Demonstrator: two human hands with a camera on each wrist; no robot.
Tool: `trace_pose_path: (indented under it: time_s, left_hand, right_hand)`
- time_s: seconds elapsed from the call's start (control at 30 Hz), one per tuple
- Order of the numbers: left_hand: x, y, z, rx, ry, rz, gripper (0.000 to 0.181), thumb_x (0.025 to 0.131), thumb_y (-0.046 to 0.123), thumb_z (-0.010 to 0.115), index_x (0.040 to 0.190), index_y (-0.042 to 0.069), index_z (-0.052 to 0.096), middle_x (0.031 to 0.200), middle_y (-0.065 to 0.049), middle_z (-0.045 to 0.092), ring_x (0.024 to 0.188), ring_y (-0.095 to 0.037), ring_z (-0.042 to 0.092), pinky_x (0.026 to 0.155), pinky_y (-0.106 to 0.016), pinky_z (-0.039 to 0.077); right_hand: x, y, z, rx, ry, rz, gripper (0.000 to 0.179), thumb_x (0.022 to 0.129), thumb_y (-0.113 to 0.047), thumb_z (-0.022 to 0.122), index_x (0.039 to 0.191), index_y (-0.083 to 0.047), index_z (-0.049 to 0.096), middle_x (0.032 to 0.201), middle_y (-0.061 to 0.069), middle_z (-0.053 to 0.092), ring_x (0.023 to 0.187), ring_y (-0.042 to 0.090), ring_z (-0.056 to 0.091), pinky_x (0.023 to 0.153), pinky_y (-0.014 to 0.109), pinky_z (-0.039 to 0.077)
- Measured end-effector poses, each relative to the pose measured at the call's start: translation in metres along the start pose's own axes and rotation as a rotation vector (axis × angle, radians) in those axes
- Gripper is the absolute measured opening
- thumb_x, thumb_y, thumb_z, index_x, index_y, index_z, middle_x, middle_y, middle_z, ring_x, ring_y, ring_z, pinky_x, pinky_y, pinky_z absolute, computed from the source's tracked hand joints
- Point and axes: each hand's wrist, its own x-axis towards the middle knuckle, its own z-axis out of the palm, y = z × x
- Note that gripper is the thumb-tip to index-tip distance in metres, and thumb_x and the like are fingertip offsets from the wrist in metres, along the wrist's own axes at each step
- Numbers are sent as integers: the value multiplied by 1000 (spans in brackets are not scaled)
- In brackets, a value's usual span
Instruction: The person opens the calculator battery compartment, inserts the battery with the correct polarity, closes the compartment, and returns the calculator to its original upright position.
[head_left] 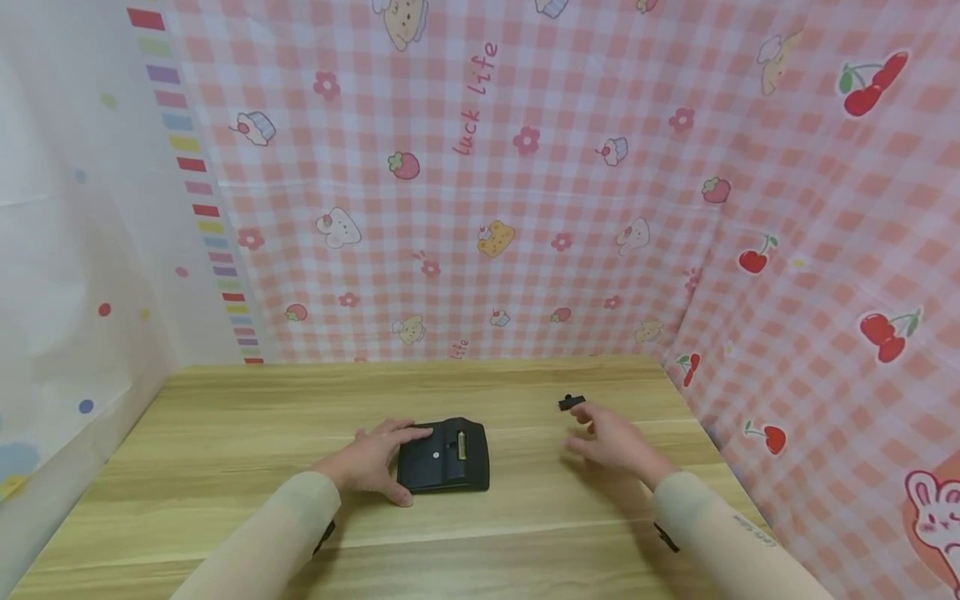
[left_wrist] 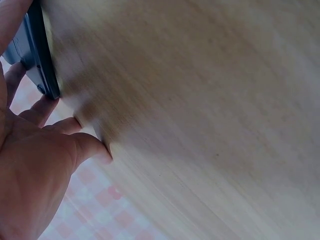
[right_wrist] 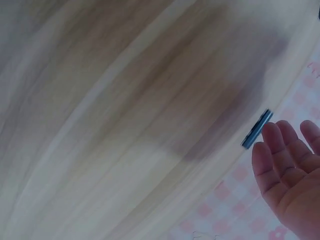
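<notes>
The pink checked cloth (head_left: 525, 200) rises behind your bench (head_left: 480, 550), and out on the wood, near the middle, lies the black device (head_left: 444, 475), flat, its battery side up, presumably so that face can be reached. Your left hand (head_left: 371, 458) is spread across its left end, fingers stretched over the far edge and thumb by the near left corner, not clamped; that looks like steadying, a light hold so the body can't slide. Over to the right, your right hand (head_left: 615, 442) hovers with fingers apart, gripping nothing, its tips right by the small black piece (head_left: 572, 403) at the far right; whether they touch, you can't tell from here. That piece sits well apart from the device, perhaps its cover, which would explain the bared recess. And smallest of all, the gold battery (head_left: 461, 445) lies exposed in there.
</notes>
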Motion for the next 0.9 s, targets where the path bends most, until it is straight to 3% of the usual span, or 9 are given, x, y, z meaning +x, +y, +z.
trace_pose_path:
  time_s: [0.23, 0.57, 0.9]
  left_hand:
    - [-1, 0, 0, 4, 1, 7, 108, 71, 31, 102, 163, 26, 47, 174, -20, 29, 162, -47, 25, 122, -85, 6]
    - [-2, 0, 0, -13, -2, 1, 107, 71, 30, 102, 163, 26, 47, 175, -20, 28, 163, -48, 21, 122, -85, 4]
    - [-1, -1, 0, -2, 3, 14, 108, 71, 31, 102, 163, 26, 46, 174, -20, 29, 163, -49, 20, 122, -86, 5]
  right_hand:
    - [4, 12, -7, -37, 51, 59, 58, 100, -33, 77, 143, 1, 60, 139, 26, 68, 120, 41, 71, 101, 58, 58]
    - [14, 11, -12, -39, 87, 159, 53, 102, -32, 71, 142, 1, 60, 139, 29, 67, 124, 44, 68, 103, 61, 56]
    - [42, 5, -10, -116, 65, 292, 61, 101, -44, 70, 146, -5, 59, 118, 15, 79, 105, 31, 72, 93, 56, 58]
